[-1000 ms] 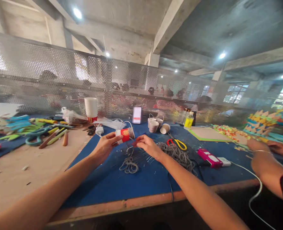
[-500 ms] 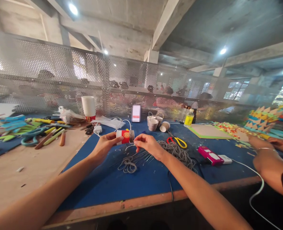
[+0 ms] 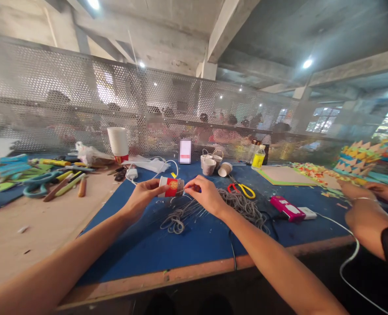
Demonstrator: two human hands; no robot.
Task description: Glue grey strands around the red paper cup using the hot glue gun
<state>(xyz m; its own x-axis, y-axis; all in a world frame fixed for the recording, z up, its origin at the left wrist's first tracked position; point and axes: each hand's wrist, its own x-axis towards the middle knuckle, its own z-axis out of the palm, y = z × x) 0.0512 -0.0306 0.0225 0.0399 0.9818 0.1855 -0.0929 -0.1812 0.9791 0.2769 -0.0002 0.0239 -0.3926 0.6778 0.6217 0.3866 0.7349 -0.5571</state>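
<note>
Compared with a second ago: right hand (image 3: pixel 205 192) is sitting closer in, fingertips now meeting the cord-wrapped end of the red-and-white paper cup (image 3: pixel 171 187); a gap was showing there before. Left hand (image 3: pixel 144 197) is still gripping the cup by its white end, thumb and fingers closed on it — cup is lying sideways in the air over the middle of the bench (image 3: pixel 138 258). Right fingertips are bunching together; can't tell if they're pinching a strand.

Surface: blue covering, pinkish wooden front edge, tan board (image 3: pixel 57 218) taking up the left side. Tangled grey cord pile (image 3: pixel 241 208) is lying right of centre, small grey cord coil (image 3: pixel 174 225) nearer the front edge. Perforated metal screen (image 3: pixel 124 92) is running along the far edge; ceiling lights are glowing above. A co-worker's hand (image 3: pixel 354 192) is resting near the right end.

Containers: tall stack of white paper cups (image 3: pixel 117 139) is standing near the far edge, left — nested. Group of small grey-white cups (image 3: pixel 208 166) is standing near the far edge, centre, brown-grey cup (image 3: pixel 225 169) lying tipped beside it. Contents: can't tell.
</note>
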